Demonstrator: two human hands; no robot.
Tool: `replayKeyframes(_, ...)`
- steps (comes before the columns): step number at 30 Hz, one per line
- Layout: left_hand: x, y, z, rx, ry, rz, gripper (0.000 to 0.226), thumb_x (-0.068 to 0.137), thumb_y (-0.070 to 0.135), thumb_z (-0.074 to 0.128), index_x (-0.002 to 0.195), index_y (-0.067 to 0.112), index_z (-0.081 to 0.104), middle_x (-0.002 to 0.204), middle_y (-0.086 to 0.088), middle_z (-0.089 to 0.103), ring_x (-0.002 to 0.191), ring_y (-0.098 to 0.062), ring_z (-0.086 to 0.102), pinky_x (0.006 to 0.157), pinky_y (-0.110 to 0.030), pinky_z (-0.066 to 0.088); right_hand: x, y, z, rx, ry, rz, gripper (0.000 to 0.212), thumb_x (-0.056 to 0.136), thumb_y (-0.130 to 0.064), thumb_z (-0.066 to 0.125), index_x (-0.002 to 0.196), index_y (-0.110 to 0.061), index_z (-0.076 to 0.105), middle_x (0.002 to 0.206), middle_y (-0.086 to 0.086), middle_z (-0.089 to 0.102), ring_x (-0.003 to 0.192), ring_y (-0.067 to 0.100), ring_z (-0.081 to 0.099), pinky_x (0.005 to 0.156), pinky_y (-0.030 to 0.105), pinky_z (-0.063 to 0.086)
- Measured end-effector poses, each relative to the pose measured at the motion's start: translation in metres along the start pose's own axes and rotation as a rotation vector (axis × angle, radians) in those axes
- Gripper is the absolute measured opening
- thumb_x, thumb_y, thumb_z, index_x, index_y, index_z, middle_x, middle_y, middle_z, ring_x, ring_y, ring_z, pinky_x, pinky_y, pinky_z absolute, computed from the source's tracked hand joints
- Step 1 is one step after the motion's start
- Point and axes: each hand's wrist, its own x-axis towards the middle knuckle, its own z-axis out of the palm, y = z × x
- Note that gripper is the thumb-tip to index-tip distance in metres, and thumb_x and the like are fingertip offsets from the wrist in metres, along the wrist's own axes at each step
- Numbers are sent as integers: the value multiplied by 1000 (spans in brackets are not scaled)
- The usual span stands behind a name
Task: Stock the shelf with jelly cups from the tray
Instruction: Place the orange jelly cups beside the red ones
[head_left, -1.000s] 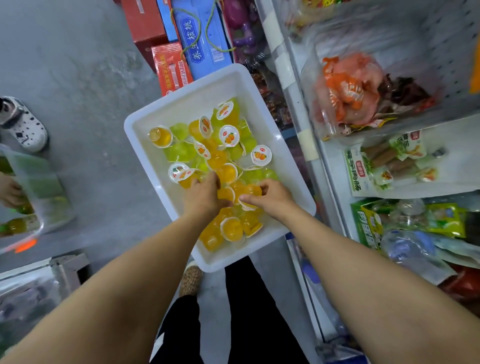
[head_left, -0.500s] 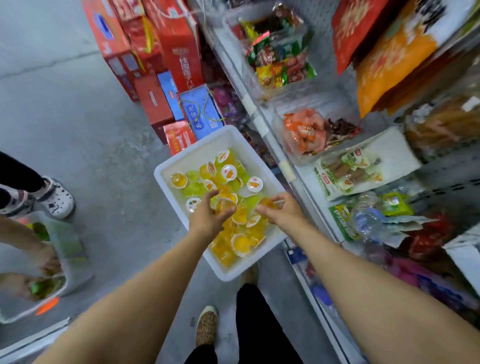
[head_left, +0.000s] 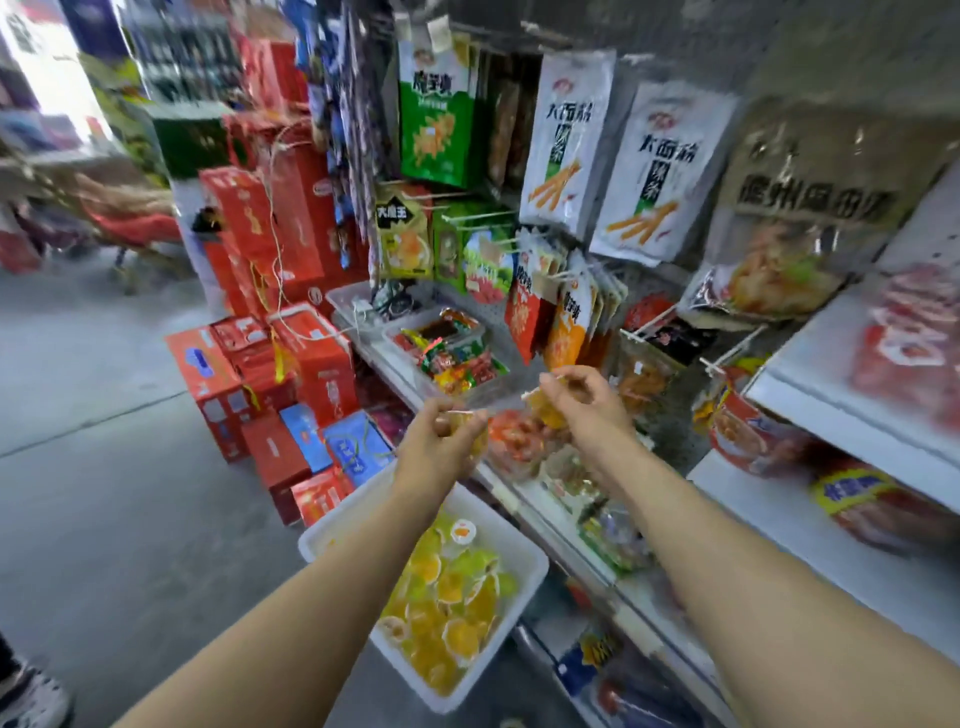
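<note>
tray: white, rectangular, shallow plastic, lying low beside the shelf's front edge, its long side running along it.
jelly cups in tray: a loose heap of small clear cups, yellow, orange and green, some tipped on their sides, a few showing white printed lids; they fill the part of the tray nearest the shelf.
held cups: one yellowish cup and one orange cup, both blurred, lifted well above the tray, level with the shelf.
shelf: white metal ledge just beside the tray.

A small grocery shop is shown: snack packets are hung on pegs above the stocked shelf, and red gift boxes are stacked left of it.
</note>
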Motion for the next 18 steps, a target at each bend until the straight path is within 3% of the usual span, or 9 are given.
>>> replayKeyframes(3,-20,43,25,-22,-97,104,17,90,34,69,95,21,58,93,-8,64,80,-22,65,60,-38,59,-21,-45,-40,21,104,-116,26,84,-54,71,94,-33,62,107,-3,67,93,16,65,63,25,52)
replayKeyframes(5,-33,69,45,-26,-158,165,20,88,40,70,93,24,59,91,-6,65,83,-23,66,66,-45,61,-36,-71,-70,16,193,-188,28,84,-54,72,94,-30,62,105,0,67,93,18,65,65,29,55)
replayKeyframes(7,-46,91,68,-19,-209,205,27,82,52,71,90,29,60,89,-3,65,86,-24,67,73,-52,60,-50,-95,-103,21,287,-252,25,85,-47,74,90,-26,61,99,2,67,89,18,64,62,25,54)
replayKeyframes(9,-58,112,93,-51,-260,232,26,83,49,72,91,28,60,88,-4,65,85,-23,67,74,-53,60,-61,-116,-138,44,377,-294,22,85,-40,77,83,-26,60,90,-2,65,83,17,61,61,25,50)
replayKeyframes(11,-70,130,121,-95,-306,261,21,86,41,72,94,25,60,92,-6,66,87,-23,67,73,-49,61,-70,-131,-173,55,471,-327,25,81,-40,80,80,-26,60,86,-3,65,83,16,61,69,31,52)
replayKeyframes(14,-92,154,165,-132,-407,285,23,88,34,70,102,18,61,98,-6,66,90,-20,67,64,-31,60,-88,-148,-224,31,564,-390,24,81,-37,81,82,-23,60,83,-7,64,76,6,59,68,22,50)
replayKeyframes(18,-110,181,223,-182,-529,310,21,87,33,72,99,20,59,104,-11,66,89,-22,68,64,-31,60,-104,-165,-299,-36,693,-421,30,78,-40,82,88,-21,61,82,-8,62,76,6,58,73,24,50)
